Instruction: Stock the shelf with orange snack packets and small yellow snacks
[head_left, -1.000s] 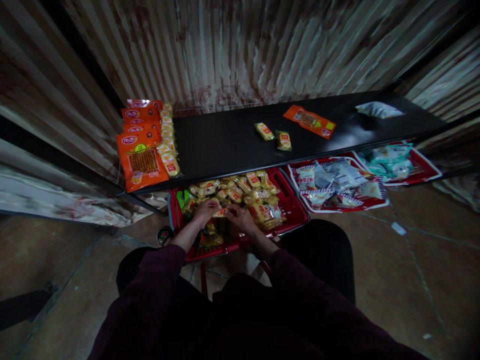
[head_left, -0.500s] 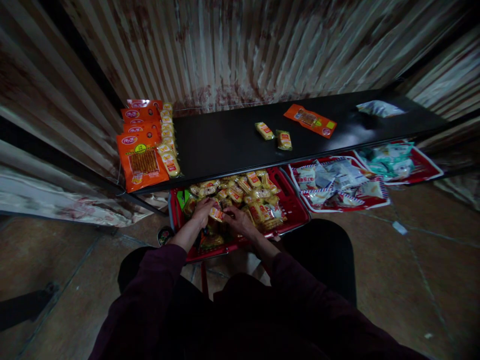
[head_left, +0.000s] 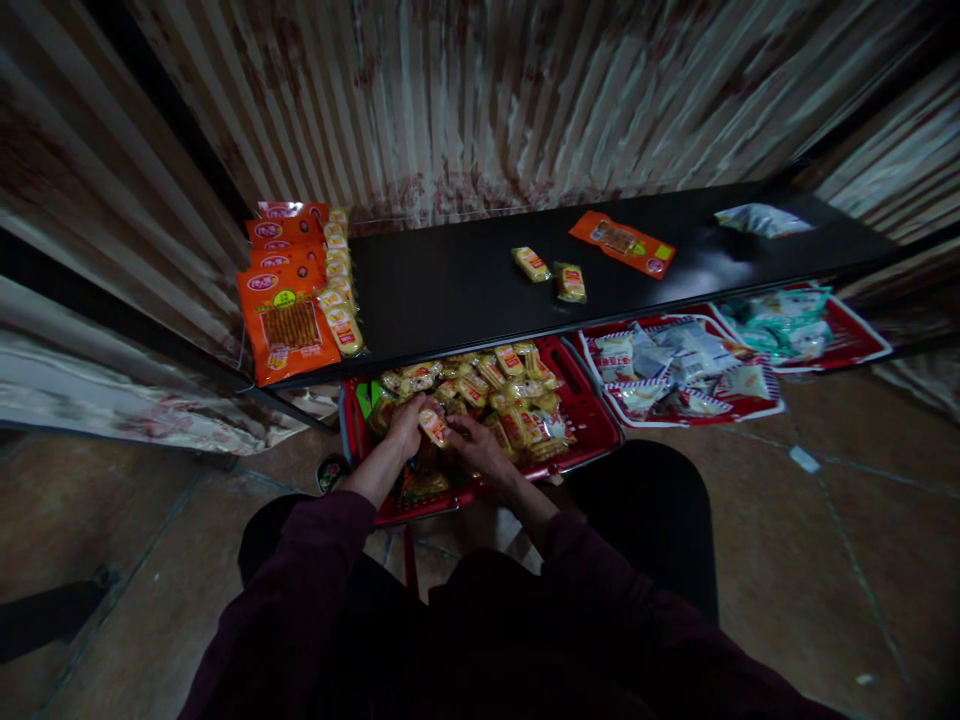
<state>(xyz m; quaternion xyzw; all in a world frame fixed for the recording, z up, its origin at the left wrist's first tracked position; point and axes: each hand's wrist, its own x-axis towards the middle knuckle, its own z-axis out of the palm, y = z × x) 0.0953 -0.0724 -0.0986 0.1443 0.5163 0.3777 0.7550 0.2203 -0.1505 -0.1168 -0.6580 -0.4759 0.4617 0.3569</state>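
Between my two hands is a small wrapped snack cake (head_left: 433, 427) with an orange and white label, held over a red basket (head_left: 589, 425). My left hand (head_left: 406, 428) grips it from the left. My right hand (head_left: 477, 446) has its fingers closed at the cake's right edge. Many more yellow wrapped snack cakes (head_left: 517, 425) fill the basket under and beyond my hands. A bright green piece (head_left: 367, 398) shows at the basket's left end.
On the black shelf (head_left: 442, 275), orange snack bags (head_left: 289, 325) stand beside a row of snack cakes (head_left: 343, 325). Two loose cakes, a flat orange bag (head_left: 622, 242) and a silvery packet (head_left: 761, 219) lie further right. Baskets of white packets (head_left: 679, 365) and teal packets (head_left: 787, 325) sit below.
The wrapped cake between my hands has turned slightly, its label now more tilted. Both hands stay over the basket, and the view has shifted a little.
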